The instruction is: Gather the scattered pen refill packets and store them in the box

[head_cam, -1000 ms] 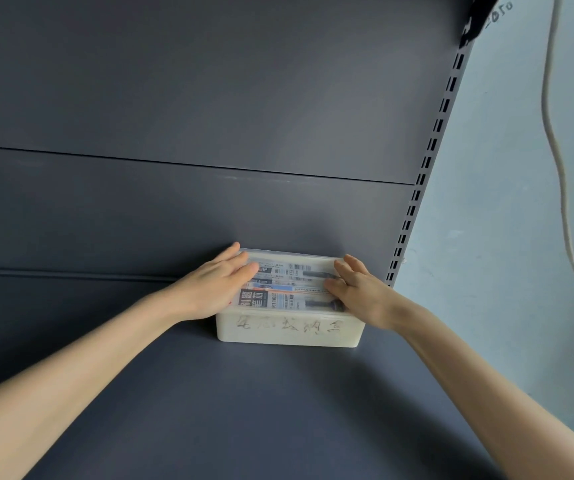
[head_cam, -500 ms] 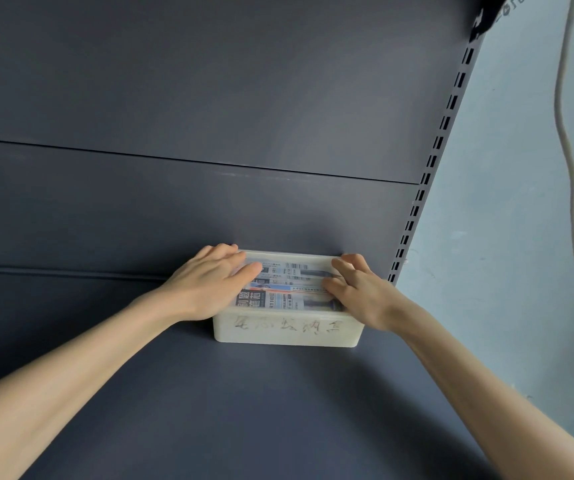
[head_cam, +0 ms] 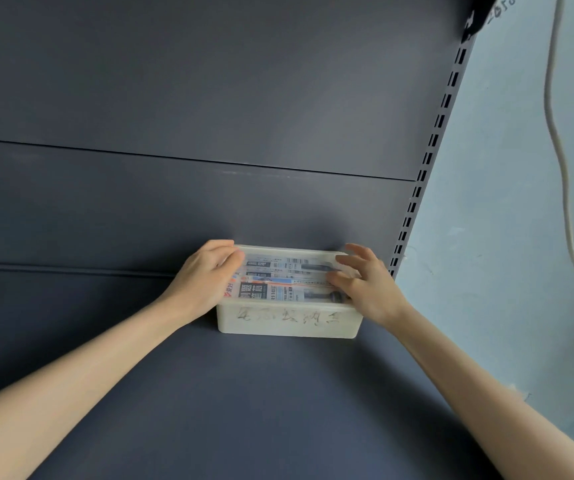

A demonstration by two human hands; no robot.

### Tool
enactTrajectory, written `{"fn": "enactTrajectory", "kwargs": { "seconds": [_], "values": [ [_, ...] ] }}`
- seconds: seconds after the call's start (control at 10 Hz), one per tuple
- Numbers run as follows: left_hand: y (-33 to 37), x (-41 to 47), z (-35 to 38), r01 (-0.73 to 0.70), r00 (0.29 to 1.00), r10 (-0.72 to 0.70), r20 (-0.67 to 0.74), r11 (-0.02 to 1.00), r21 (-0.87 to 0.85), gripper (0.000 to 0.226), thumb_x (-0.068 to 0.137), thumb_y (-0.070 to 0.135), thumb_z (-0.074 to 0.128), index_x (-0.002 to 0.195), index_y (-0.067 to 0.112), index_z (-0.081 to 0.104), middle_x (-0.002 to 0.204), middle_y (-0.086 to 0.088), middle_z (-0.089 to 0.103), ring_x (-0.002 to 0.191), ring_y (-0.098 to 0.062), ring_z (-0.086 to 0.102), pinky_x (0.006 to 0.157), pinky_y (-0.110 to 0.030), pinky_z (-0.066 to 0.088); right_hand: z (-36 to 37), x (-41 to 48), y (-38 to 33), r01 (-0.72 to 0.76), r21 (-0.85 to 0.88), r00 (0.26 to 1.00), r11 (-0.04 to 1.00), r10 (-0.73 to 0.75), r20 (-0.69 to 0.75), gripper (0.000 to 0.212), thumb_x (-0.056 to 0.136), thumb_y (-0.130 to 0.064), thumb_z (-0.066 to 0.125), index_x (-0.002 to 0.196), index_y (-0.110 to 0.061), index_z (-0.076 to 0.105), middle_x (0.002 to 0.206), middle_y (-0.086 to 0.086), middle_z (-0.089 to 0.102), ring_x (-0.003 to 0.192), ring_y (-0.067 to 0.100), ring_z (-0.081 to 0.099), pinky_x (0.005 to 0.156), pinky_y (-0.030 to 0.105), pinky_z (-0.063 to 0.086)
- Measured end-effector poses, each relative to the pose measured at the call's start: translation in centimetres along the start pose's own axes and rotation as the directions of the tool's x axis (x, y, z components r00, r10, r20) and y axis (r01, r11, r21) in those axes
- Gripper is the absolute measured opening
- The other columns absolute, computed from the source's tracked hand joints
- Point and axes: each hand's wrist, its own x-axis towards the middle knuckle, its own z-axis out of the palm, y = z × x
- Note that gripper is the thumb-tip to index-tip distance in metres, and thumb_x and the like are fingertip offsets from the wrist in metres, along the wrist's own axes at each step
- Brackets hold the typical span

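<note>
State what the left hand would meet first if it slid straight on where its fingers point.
Likely the right hand: the left hand points rightward over the packets in the box, towards its fingers. Depth is unclear; it could miss them.

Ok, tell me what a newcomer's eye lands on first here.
The white box of printed pen refill packets stands out, set at the back of the dark shelf near its right corner. A left hand rests at its left end and a right hand, fingers spread, on the packets' right end.
</note>
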Motion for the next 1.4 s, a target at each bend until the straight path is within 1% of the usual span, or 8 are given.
{"fn": "enactTrajectory", "kwargs": {
  "seconds": [0.3,0.5,0.6,0.8,1.0,1.2,1.3,1.4],
  "values": [
    [-0.5,0.1,-0.9,0.031,0.962,-0.053,0.268,0.996,0.089,0.057,0.097,0.044,0.036,0.148,0.02,0.026,0.157,0.016,0.013,0.138,0.005,0.015,0.108,-0.017,0.011,-1.2,-1.0,-0.4,0.057,-0.138,0.97,0.989,-0.023,0.241,0.064,0.091,-0.043,0.053,0.148,-0.026,0.029,0.161,-0.009,0.01,0.147,0.005,-0.001,0.118,0.031,0.005],
    [-0.2,-0.3,-0.9,0.127,0.937,-0.077,0.341,0.984,-0.128,0.062,0.096,0.042,0.043,0.15,0.022,0.017,0.157,0.019,0.006,0.134,0.009,0.012,0.111,-0.019,0.013,-1.2,-1.0,-0.6,0.06,-0.198,0.965,0.978,-0.006,0.264,0.071,0.09,-0.05,0.05,0.15,-0.026,0.021,0.161,-0.009,0.007,0.147,0.005,-0.002,0.117,0.031,0.004],
    [-0.1,-0.3,-0.9,0.135,0.923,-0.073,0.378,0.981,-0.14,0.094,0.078,0.05,0.064,0.15,0.022,0.011,0.156,0.02,0.002,0.128,0.013,0.009,0.105,-0.016,0.013,-1.4,-1.0,-0.5,0.053,-0.176,0.958,0.983,-0.001,0.285,0.083,0.086,-0.056,0.054,0.152,-0.022,0.017,0.161,-0.01,0.005,0.147,0.005,-0.003,0.117,0.03,0.003],
    [-0.2,0.3,-1.5,0.15,0.879,-0.101,0.467,0.986,-0.068,0.097,0.08,0.038,0.069,0.151,0.021,0.005,0.156,0.023,-0.004,0.121,0.013,0.018,0.098,-0.012,0.015,-1.3,-0.9,-0.6,0.036,-0.207,0.953,0.978,0.029,0.302,0.098,0.077,-0.068,0.055,0.153,-0.021,0.013,0.161,-0.011,0.005,0.147,0.005,-0.004,0.117,0.03,0.002],
    [-0.4,-0.2,-0.8,0.109,0.932,-0.04,0.36,0.979,-0.173,0.121,0.05,0.058,0.07,0.15,0.019,0.015,0.156,0.02,0.001,0.135,0.007,0.015,0.105,-0.016,0.015,-1.0,-0.9,-0.1,0.026,-0.131,0.965,0.991,0.009,0.261,0.092,0.079,-0.062,0.058,0.152,-0.021,0.018,0.161,-0.013,0.007,0.147,0.003,-0.003,0.121,0.037,0.005],
    [-0.7,-0.4,-0.5,0.036,0.979,0.002,0.202,0.982,-0.186,0.072,0.081,0.059,0.057,0.142,0.026,0.038,0.153,0.018,0.021,0.137,0.002,0.023,0.107,-0.024,0.027,-0.8,-0.7,0.4,-0.11,0.378,0.972,0.919,0.019,0.235,0.074,0.082,-0.052,0.062,0.145,-0.024,0.035,0.156,-0.017,0.021,0.144,0.006,0.021,0.119,0.038,0.021],
    [0.2,-0.5,-2.0,-0.077,0.996,0.087,0.033,0.972,-0.222,0.056,0.069,0.063,0.054,0.114,0.029,0.062,0.137,0.011,0.049,0.127,-0.002,0.043,0.112,-0.032,0.03,-1.9,-0.8,-0.2,-0.053,0.489,0.999,0.87,0.053,0.013,0.053,0.087,-0.044,0.058,0.134,-0.02,0.051,0.139,-0.014,0.046,0.13,0.007,0.042,0.107,0.028,0.029],
    [2.1,-0.2,-4.1,-0.361,0.897,0.26,-0.358,0.899,-0.25,0.011,0.081,0.034,0.06,0.087,0.028,0.067,0.101,0.015,0.069,0.1,0.0,0.06,0.097,-0.029,0.045,-6.1,-1.0,-1.7,0.22,0.727,0.932,0.65,0.08,-0.353,0.014,0.09,-0.021,0.054,0.096,-0.018,0.065,0.109,-0.004,0.066,0.108,0.016,0.061,0.097,0.033,0.041]
  ]
}}
